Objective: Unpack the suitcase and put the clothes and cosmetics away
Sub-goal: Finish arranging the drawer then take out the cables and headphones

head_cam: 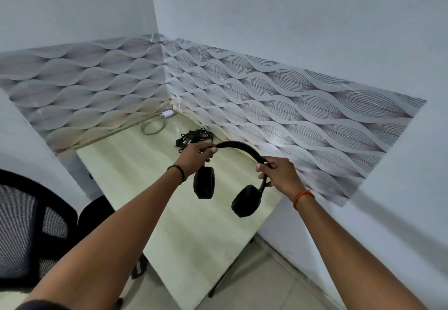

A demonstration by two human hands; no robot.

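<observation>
Over the pale wooden desk (194, 212), both hands gripped the black over-ear headphones (232, 176): left hand (197, 155) and right hand (276, 174) on the band ends. Best lowered flat, clear of the far black cable bundle (194, 137).

headphones (238, 148): black | desk (194, 224): pale cream | wallpaper (278, 106): grey waves
</observation>
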